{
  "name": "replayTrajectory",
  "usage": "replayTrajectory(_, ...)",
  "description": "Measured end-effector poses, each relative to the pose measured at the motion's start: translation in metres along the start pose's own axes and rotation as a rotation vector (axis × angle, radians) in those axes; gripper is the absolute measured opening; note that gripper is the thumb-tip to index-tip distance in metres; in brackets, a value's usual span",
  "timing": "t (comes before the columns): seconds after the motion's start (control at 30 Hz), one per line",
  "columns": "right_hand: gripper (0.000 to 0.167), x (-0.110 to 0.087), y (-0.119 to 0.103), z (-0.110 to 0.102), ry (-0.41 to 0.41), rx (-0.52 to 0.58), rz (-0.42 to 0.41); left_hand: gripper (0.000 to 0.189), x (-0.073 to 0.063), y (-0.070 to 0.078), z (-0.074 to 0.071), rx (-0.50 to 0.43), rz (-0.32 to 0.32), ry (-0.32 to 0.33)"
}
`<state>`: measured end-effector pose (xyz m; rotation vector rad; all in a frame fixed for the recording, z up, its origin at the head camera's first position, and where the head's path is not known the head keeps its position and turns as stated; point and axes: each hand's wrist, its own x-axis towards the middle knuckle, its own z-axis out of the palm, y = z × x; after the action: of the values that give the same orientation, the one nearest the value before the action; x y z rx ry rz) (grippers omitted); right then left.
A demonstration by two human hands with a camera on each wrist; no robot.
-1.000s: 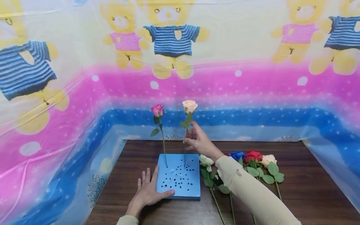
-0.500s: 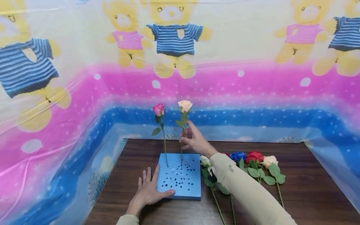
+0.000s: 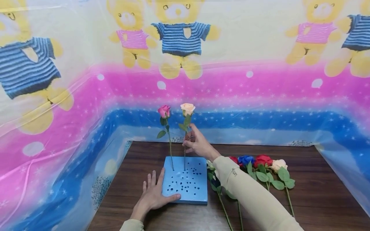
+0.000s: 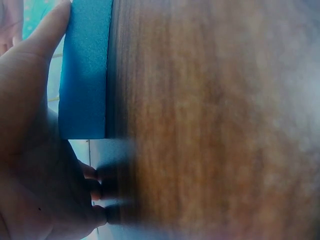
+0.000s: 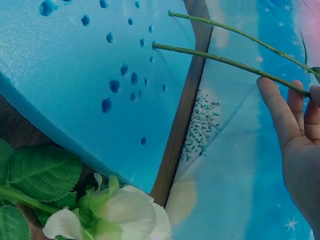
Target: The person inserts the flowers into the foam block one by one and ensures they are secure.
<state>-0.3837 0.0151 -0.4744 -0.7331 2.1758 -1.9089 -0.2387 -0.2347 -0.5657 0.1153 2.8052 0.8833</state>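
My right hand (image 3: 199, 144) pinches the stem of a peach rose (image 3: 188, 109), held nearly upright above a blue foam block (image 3: 200, 199) full of small holes. In the right wrist view, the lower end of that rose's stem (image 5: 220, 59) meets the block's surface at a hole; how deep it goes, I cannot tell. Left of it, a pink rose (image 3: 164, 111) stands in the block without a hand on it. My left hand (image 3: 154, 192) lies at the block's left front corner, fingers spread and straight, thumb along the front edge. The left wrist view shows the block's side (image 4: 85, 75).
On the brown wooden table (image 3: 306, 192), several loose roses lie right of the block, among them a blue rose (image 3: 245, 159), a red rose (image 3: 263, 160) and another peach rose (image 3: 279, 165). A white rose (image 5: 130, 210) lies close beside the block. A printed bear curtain (image 3: 231, 96) hangs behind.
My right hand has shifted a little left with the peach rose, bringing its stem's lower end leftward over the block, nearer the pink rose. The left hand keeps its place on the block.
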Motion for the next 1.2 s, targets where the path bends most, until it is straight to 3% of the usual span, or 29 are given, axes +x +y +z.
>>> replayTrajectory(0.27,0.067,-0.003,0.008,0.003,-0.050,0.001,0.060,0.139,0.000,0.000,-0.001,-0.002,-0.007,-0.002)
replayTrajectory(0.67,0.092,-0.005,0.012,0.006,-0.035,0.003,0.120,0.139,0.000,-0.001,0.000,-0.007,-0.011,-0.008)
replayTrajectory(0.9,0.107,-0.008,0.018,0.000,-0.051,0.032,0.119,0.138,-0.001,0.001,-0.002,-0.010,-0.007,-0.006)
replayTrajectory(1.2,0.113,-0.017,0.012,-0.013,-0.053,0.081,0.092,0.138,-0.002,0.001,-0.002,-0.009,-0.004,0.000)
